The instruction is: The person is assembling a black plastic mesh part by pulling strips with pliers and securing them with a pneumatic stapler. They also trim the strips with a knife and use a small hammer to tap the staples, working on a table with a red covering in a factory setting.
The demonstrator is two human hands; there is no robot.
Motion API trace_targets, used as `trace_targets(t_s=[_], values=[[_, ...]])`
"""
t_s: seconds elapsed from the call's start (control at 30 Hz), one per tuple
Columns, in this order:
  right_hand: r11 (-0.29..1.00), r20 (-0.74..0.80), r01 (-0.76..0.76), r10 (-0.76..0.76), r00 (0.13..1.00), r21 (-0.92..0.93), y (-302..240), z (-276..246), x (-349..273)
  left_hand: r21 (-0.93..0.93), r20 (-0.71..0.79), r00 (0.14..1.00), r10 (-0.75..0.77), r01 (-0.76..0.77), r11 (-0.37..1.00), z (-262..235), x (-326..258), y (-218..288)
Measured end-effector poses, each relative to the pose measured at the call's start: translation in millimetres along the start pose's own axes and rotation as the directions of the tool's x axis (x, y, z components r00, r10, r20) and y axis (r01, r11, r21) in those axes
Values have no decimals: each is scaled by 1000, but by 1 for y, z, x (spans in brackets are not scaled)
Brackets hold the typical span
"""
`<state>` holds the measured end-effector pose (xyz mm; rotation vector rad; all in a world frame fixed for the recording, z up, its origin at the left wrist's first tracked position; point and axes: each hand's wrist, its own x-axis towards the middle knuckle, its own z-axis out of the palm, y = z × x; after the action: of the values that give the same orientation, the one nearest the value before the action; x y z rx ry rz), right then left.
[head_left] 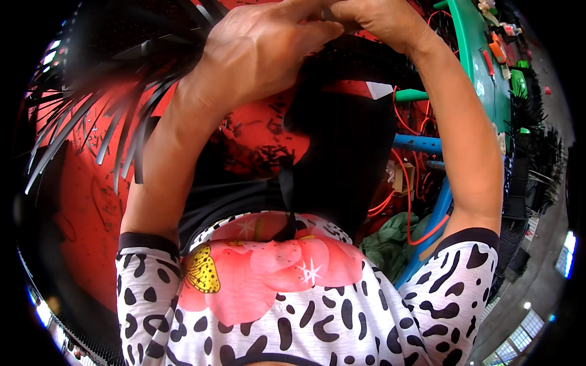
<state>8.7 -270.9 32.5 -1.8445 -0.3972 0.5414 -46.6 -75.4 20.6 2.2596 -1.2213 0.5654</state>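
My left hand (259,49) and my right hand (381,21) meet at the top edge of the head view, fingers bent and pressed together. Something dark shows between the fingertips, too small and cut off to name. Around and beneath them spreads a black piece with a mesh-like surface (91,36). From its left side a fringe of long, flat black strips (110,122) fans out past my left forearm, blurred in part. A darker section of black material (360,61) lies just under my hands, its shape hard to make out.
A red floor (91,213) littered with black scraps lies below. At the right stand a green tabletop (482,73) with small tools, blue bars (418,143) and an orange-red hose (409,219). Crumpled green cloth (390,244) lies low. Stacked black pieces (531,189) stand farther right.
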Motion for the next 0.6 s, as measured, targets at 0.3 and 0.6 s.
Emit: trace_targets(t_s=[0.3, 0.6], values=[[966, 155, -174, 145, 977, 192, 13, -1, 7, -40, -179, 975, 132, -142, 989, 12, -6, -8], [978, 263, -122, 75, 962, 168, 7, 5, 4, -93, -147, 986, 83, -97, 991, 7, -2, -3]])
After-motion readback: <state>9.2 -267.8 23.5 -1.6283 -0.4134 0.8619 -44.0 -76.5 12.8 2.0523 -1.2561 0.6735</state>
